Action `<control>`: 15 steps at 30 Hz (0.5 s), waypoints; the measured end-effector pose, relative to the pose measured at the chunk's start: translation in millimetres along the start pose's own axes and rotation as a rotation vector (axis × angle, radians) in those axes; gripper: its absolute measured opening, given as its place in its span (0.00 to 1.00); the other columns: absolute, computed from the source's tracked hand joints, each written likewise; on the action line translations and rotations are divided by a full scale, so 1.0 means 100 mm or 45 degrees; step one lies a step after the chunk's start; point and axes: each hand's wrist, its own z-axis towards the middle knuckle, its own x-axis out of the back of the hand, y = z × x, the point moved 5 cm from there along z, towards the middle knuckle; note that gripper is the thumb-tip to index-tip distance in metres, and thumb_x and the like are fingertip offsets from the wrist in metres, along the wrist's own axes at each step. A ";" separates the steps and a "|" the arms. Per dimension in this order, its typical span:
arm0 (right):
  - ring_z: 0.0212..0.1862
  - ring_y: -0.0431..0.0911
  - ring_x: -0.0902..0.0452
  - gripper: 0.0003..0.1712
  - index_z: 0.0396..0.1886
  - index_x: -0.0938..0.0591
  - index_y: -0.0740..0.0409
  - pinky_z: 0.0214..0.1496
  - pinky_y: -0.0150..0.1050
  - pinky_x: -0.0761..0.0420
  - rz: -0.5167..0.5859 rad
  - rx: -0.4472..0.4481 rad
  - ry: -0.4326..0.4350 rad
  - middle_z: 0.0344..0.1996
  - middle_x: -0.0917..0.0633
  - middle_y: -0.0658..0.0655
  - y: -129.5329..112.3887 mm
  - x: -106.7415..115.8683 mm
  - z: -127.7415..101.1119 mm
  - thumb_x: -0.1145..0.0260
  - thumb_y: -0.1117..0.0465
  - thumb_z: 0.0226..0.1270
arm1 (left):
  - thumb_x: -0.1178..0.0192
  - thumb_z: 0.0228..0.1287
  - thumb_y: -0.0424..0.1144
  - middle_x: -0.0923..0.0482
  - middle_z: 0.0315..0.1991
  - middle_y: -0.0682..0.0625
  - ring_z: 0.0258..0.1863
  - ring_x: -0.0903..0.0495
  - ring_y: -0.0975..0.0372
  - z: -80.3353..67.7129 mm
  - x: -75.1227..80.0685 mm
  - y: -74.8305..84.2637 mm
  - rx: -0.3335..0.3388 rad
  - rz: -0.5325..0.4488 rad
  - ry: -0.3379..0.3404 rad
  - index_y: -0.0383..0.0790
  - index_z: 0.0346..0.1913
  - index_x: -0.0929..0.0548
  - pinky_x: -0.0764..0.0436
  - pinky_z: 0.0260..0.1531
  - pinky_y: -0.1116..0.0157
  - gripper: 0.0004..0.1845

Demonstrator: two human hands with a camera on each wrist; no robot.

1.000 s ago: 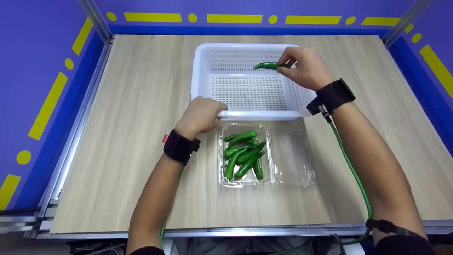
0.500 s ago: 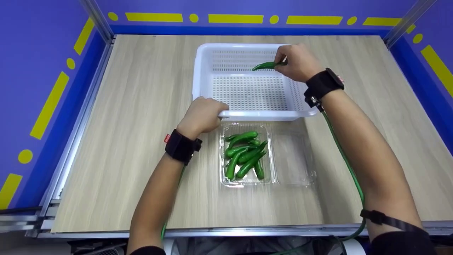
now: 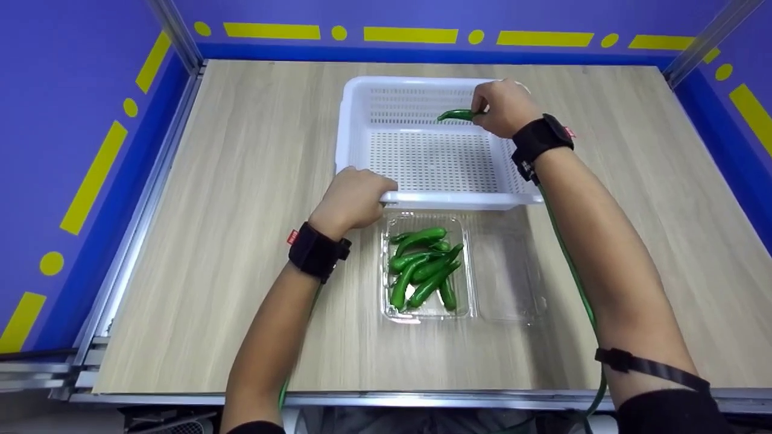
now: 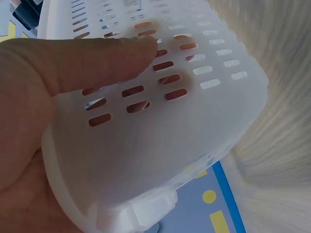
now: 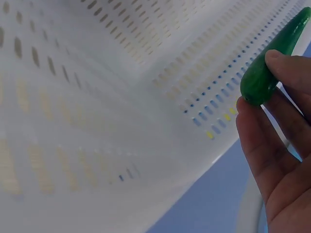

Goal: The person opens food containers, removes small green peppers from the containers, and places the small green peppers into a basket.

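A white perforated plastic basket (image 3: 446, 201) stands toward the back of the table. My left hand (image 3: 354, 199) grips its front left rim; in the left wrist view the thumb (image 4: 107, 60) lies along the perforated wall and other fingers show through the slots. Over the basket's far right part, my right hand (image 3: 506, 108) pinches a green chili pepper (image 3: 456, 114) by one end, the other end pointing left. The right wrist view shows the pepper (image 5: 272, 63) between thumb and fingers, with the basket wall behind. Several more green peppers (image 3: 426, 272) lie in a clear plastic clamshell in front.
The clamshell box (image 3: 425, 316) sits just in front of the basket, its transparent lid (image 3: 506, 277) folded out to the right. Blue panels (image 3: 410, 51) with yellow marks enclose the table (image 3: 265, 132) at the back and sides. A green cable (image 3: 570, 259) runs along the right forearm.
The right hand has shifted slightly left and its forearm has swung inward, the pepper still held over the basket. The left hand keeps its grip on the rim. The whole view has drifted slightly.
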 end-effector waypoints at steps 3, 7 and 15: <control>0.45 0.57 0.21 0.09 0.42 0.16 0.66 0.53 0.54 0.22 -0.012 0.005 0.004 0.44 0.13 0.66 0.05 -0.01 0.03 0.32 0.68 0.63 | 0.42 0.55 0.27 0.17 0.29 0.54 0.30 0.22 0.57 0.01 0.03 0.01 -0.010 0.007 0.021 0.45 0.37 0.15 0.25 0.42 0.55 0.11; 0.43 0.59 0.20 0.08 0.40 0.16 0.66 0.52 0.55 0.22 -0.034 0.032 0.033 0.41 0.12 0.67 0.09 -0.05 0.06 0.31 0.69 0.62 | 0.42 0.54 0.26 0.18 0.28 0.53 0.28 0.23 0.57 0.02 0.03 0.01 -0.008 0.002 0.032 0.45 0.36 0.15 0.26 0.40 0.55 0.12; 0.32 0.55 0.23 0.02 0.28 0.17 0.64 0.38 0.47 0.26 -0.109 0.064 0.071 0.27 0.16 0.62 0.18 -0.21 0.12 0.34 0.73 0.54 | 0.41 0.55 0.27 0.16 0.29 0.54 0.28 0.23 0.57 0.00 -0.01 0.00 -0.011 0.005 0.037 0.45 0.36 0.14 0.25 0.39 0.54 0.11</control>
